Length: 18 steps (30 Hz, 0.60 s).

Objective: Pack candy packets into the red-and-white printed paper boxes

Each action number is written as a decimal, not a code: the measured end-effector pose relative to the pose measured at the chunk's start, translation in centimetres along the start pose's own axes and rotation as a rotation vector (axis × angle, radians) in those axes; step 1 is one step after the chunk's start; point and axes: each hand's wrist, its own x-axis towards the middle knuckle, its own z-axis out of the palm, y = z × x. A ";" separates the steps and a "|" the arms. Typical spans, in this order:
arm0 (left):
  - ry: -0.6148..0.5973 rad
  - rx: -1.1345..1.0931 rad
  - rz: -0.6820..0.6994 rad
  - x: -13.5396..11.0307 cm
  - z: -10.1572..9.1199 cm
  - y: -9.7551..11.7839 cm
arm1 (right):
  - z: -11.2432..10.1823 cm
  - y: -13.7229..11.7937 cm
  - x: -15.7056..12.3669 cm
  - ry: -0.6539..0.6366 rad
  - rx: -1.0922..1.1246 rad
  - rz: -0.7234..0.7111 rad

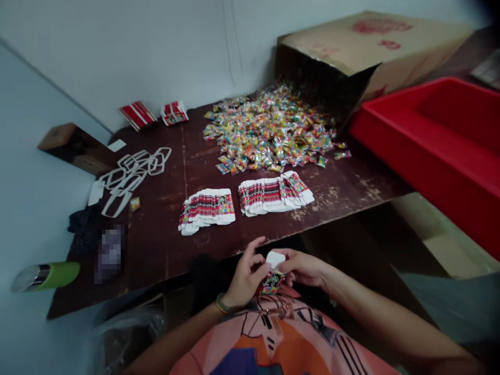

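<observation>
Just beyond the near edge of the dark table point(156, 239), low in front of our patterned shirt point(281, 333), we hold a small printed carton point(272, 284) with its white flap point(275, 258) standing up. Our right hand point(304, 266) pinches the carton near this flap, thumb in front and index finger curled round the top. Our left hand point(245, 276) lays its thumb against the carton's left side, while its index finger stretches up and away from the rest; we cannot tell whether the curled fingers below it press on the back. We wear a dark band point(224, 304) on the left wrist

Ahead of our hands, on the table, we see two fanned rows of flat cartons, the left row point(207, 208) just beside the right row point(273, 195). Behind them we have a broad heap of wrapped sweets point(269, 138), spread before the open mouth of a cardboard box point(375, 44). To our right we see a red tray point(390, 148); on the far left, white loops point(130, 177) lie near a wooden block point(78, 148), and a green bottle point(58, 275) rests on its side at the corner
</observation>
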 end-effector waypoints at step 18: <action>-0.290 -0.332 -0.274 -0.5 -2.5 -0.9 | 2.3 -1.4 -0.9 0.035 -1.221 -0.705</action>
